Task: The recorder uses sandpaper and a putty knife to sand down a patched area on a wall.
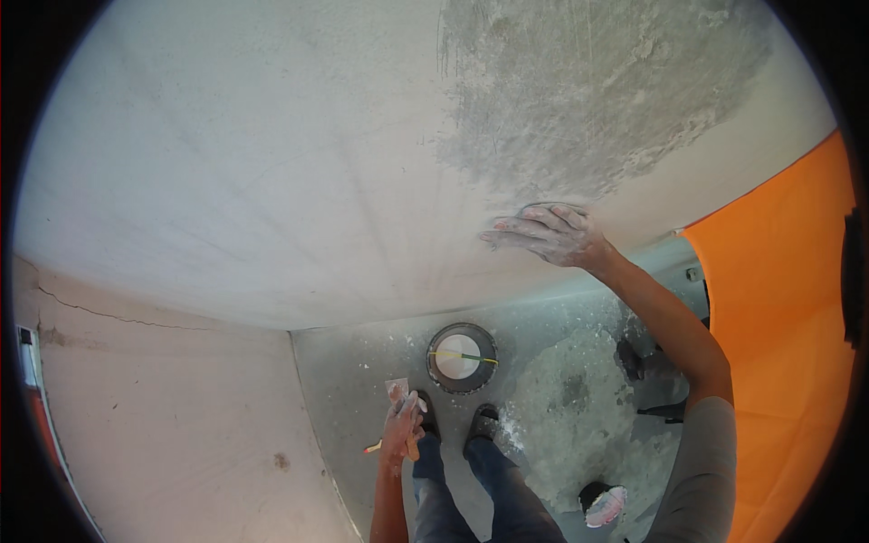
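Note:
My right hand [554, 233], coated in pale dust, reaches up to the white wall [272, 163], just below a rough grey patch [597, 100]. Its fingers are stretched out toward the left and lie against the surface. A thin dark edge runs along the top of the fingers; whether it is shadow or something thin under them, I cannot tell. Low down, my left hand [400, 433] is closed round a putty knife [396, 389]. The blade points away from me, and a yellow and red handle end sticks out at the hand's left side.
A black bucket [463, 387] with white material and a yellow-green strip across it stands on the floor beyond my feet. An orange sheet [778, 299] hangs at right. A small dark container [593, 493] with pinkish-white contents is near my right. A cracked side wall [181, 407] borders the left.

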Tool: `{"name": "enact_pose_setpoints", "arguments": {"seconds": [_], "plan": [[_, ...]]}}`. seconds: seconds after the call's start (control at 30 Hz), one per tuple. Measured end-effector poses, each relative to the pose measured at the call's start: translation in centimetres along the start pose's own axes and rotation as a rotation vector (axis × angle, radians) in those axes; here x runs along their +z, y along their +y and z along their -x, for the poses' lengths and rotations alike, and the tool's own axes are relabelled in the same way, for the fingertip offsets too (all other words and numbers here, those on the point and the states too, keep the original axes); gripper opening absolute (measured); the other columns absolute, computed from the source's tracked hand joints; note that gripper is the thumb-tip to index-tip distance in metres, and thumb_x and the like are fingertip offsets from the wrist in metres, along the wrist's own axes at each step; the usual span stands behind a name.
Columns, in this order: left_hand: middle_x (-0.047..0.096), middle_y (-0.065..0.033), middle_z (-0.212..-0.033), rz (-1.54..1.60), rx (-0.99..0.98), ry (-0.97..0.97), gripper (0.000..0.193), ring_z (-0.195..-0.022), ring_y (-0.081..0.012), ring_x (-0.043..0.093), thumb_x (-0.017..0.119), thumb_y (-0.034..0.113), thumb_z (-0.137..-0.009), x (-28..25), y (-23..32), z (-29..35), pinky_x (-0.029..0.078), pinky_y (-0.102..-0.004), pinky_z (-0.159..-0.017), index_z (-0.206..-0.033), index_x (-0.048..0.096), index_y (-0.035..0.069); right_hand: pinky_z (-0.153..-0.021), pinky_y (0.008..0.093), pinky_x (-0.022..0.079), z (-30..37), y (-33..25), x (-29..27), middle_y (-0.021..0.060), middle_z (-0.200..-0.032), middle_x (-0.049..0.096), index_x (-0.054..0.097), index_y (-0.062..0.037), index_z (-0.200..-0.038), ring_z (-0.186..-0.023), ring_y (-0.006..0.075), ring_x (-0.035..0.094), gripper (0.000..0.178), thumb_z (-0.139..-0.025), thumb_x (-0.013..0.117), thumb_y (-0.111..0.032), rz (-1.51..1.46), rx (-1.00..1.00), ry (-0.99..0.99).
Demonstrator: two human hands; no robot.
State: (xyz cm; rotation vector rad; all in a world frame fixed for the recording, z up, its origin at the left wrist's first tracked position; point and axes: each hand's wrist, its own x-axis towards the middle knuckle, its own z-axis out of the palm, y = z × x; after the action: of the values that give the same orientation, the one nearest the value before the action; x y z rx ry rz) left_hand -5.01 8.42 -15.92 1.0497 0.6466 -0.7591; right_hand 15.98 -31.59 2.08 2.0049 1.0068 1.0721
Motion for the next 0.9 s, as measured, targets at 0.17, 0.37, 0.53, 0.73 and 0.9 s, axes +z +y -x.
{"name": "enact_pose_setpoints", "arguments": {"seconds": [0.17,0.37,0.53,0.73,0.9], "plan": [[0.042,0.0084,-0.060,-0.118,-0.063,0.050,0.030,-0.050,-0.0036,0.040,0.062,0.036,-0.104,-0.5,-0.6,0.8,0.035,-0.0228,-0.041,-0.086,0.063,0.012,-0.124,0.0395,0.028,-3.1,6.4,-3.8,-0.0118,-0.164,0.040,0.057,-0.0393,-0.149,-0.149,0.0155,0.037,0.049,-0.101,0.052,-0.032,-0.027,0.301,0.138],[0.040,0.0093,-0.061,-0.102,-0.003,0.068,0.030,-0.050,-0.0032,0.040,0.062,0.037,-0.104,2.2,-0.6,0.6,0.036,-0.0221,-0.041,-0.086,0.063,0.013,-0.132,0.0380,0.010,-2.3,1.6,-1.9,0.0123,-0.171,0.025,0.040,-0.0183,-0.161,-0.161,0.0158,0.012,0.054,-0.108,0.034,-0.028,-0.145,-0.031,-0.036],[0.041,0.0095,-0.062,-0.168,-0.035,0.027,0.029,-0.050,-0.0035,0.040,0.063,0.038,-0.104,1.8,-0.8,-0.6,0.036,-0.0225,-0.041,-0.089,0.062,0.013,-0.132,0.0271,0.007,-3.3,-1.4,0.2,-0.0066,-0.174,0.016,0.015,-0.0228,-0.168,-0.159,0.0135,0.017,0.062,-0.108,0.031,-0.023,0.118,-0.463,-0.223],[0.039,0.0098,-0.062,-0.206,-0.065,-0.139,0.028,-0.049,-0.0030,0.039,0.064,0.037,-0.103,2.4,-2.3,-1.7,0.035,-0.0228,-0.040,-0.086,0.060,0.014,-0.130,0.0541,0.006,-7.8,5.8,-5.1,0.0063,-0.172,0.024,0.034,-0.0157,-0.163,-0.159,0.0342,0.017,0.062,-0.106,0.044,-0.039,0.031,0.452,0.206],[0.037,0.0090,-0.058,-0.365,0.001,-0.081,0.039,-0.045,-0.0032,0.033,0.063,0.044,-0.102,1.8,-2.5,-2.1,0.032,-0.0225,-0.041,-0.080,0.063,0.011,-0.130,0.0537,0.011,-8.8,-4.0,-0.7,-0.0056,-0.169,0.033,0.043,-0.0336,-0.159,-0.159,0.0274,0.021,0.056,-0.105,0.049,-0.041,-0.035,-0.027,-0.062]]}}
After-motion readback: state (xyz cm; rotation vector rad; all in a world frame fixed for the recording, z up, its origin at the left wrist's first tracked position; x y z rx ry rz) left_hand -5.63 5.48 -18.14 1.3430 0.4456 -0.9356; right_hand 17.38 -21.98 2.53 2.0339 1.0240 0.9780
